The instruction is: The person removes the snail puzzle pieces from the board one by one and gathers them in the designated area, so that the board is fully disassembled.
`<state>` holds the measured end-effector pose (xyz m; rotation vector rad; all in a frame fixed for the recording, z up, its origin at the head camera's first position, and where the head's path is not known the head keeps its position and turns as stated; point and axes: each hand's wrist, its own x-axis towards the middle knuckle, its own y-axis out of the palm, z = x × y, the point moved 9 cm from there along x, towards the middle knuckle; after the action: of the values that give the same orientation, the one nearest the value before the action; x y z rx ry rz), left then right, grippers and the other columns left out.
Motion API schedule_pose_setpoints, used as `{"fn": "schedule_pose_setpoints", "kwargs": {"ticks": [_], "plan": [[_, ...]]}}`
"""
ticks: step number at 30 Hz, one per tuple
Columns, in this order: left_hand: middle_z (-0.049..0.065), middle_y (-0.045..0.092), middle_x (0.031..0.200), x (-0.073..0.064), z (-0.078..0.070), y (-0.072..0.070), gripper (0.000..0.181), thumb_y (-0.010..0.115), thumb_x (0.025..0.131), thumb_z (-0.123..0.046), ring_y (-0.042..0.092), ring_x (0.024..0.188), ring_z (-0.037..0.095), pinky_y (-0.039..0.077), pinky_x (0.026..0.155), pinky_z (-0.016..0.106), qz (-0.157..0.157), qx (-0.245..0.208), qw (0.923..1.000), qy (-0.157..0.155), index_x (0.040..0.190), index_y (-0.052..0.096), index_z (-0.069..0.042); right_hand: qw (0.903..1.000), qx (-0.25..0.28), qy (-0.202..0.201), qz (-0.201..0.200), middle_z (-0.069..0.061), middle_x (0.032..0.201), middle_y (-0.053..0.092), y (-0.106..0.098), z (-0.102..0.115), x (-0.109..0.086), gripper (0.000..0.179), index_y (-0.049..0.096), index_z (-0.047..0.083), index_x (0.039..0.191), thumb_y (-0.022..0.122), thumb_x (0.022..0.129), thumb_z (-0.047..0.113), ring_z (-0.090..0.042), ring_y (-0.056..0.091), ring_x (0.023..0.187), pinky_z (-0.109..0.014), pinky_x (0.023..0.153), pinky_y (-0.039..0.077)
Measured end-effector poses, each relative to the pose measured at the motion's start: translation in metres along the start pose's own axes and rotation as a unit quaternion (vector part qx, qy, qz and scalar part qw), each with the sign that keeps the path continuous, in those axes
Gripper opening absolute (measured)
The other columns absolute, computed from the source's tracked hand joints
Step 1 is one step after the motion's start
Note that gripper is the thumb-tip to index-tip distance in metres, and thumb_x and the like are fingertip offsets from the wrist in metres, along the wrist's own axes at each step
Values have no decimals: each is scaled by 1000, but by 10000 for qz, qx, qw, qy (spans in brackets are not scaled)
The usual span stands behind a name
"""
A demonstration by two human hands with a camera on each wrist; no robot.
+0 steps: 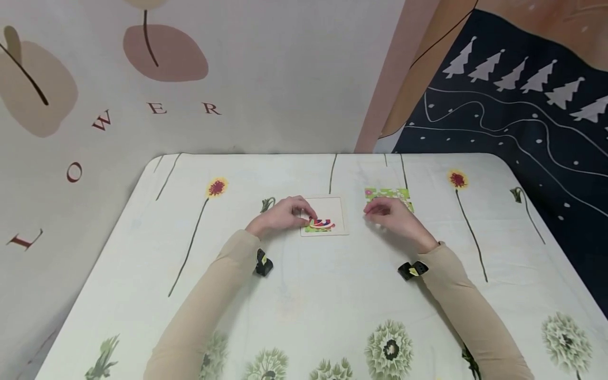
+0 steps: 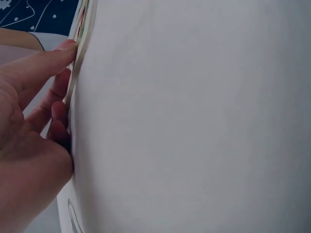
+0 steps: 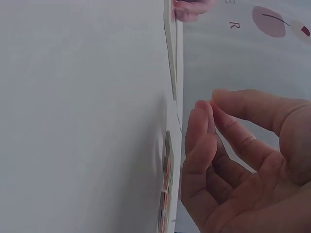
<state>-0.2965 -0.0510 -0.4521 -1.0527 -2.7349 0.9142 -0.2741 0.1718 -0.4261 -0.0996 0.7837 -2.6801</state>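
Observation:
A white puzzle board (image 1: 325,207) with a thin tan edge lies in the middle of the table. Joined puzzle pieces (image 1: 322,224) in red, blue, white and green sit in its lower left part. My left hand (image 1: 284,215) reaches over the board's left edge, its fingertips right at these pieces. In the left wrist view, its thumb (image 2: 63,56) lies along the board's edge. To the right of the board, my right hand (image 1: 395,215) hovers in front of loose green puzzle pieces (image 1: 391,193). Its thumb and fingers are bent loosely together, with nothing visible between them in the right wrist view.
The table is covered by a white cloth (image 1: 323,295) printed with flowers and stems. Behind it hangs a pale wall cloth (image 1: 285,74) with letters, and a dark one with white trees (image 1: 513,74) is at the right. Each wrist wears a small black camera (image 1: 263,263).

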Motion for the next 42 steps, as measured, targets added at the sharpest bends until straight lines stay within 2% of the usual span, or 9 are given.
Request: {"fn": "schedule_pose_setpoints", "kwargs": {"ticks": [11, 20, 25, 35, 42], "plan": [[2, 60, 110, -1, 2, -1, 16, 69, 87, -4, 50, 101, 20, 37, 90, 36, 7, -126, 9999, 5, 101, 74, -9, 9991, -79, -176, 373, -11, 90, 66, 31, 20, 15, 12, 68, -4, 100, 65, 88, -1, -23, 59, 83, -34, 76, 46], [3, 60, 110, 0, 3, -1, 17, 69, 87, -3, 50, 104, 20, 36, 93, 37, -10, -241, 9997, -82, 102, 74, -8, 9975, -74, -75, 704, -8, 93, 65, 55, 28, 26, 12, 68, 0, 101, 65, 90, 3, -22, 58, 85, -33, 74, 46], [4, 60, 110, 1, 4, 0, 17, 69, 87, -2, 50, 105, 21, 36, 94, 37, 15, -250, 9996, -91, 103, 74, -7, 9971, -102, -15, 754, -8, 93, 65, 62, 33, 30, 13, 68, 0, 101, 64, 89, 2, -22, 58, 86, -34, 77, 45], [4, 61, 109, 2, 3, 0, 17, 68, 86, 0, 50, 104, 21, 35, 93, 36, 43, -278, 9996, -62, 102, 74, -6, 9936, -576, 301, 929, -8, 94, 67, 73, 34, 34, 19, 71, 0, 105, 64, 87, 3, -18, 55, 77, -28, 65, 43], [4, 61, 109, 2, 3, 0, 18, 68, 86, 0, 49, 106, 21, 34, 96, 37, 61, -306, 9994, -113, 102, 73, -6, 9913, -774, 316, 1013, -6, 86, 63, 78, 37, 37, 15, 69, 2, 100, 63, 86, 3, -17, 53, 74, -28, 64, 41]]}}
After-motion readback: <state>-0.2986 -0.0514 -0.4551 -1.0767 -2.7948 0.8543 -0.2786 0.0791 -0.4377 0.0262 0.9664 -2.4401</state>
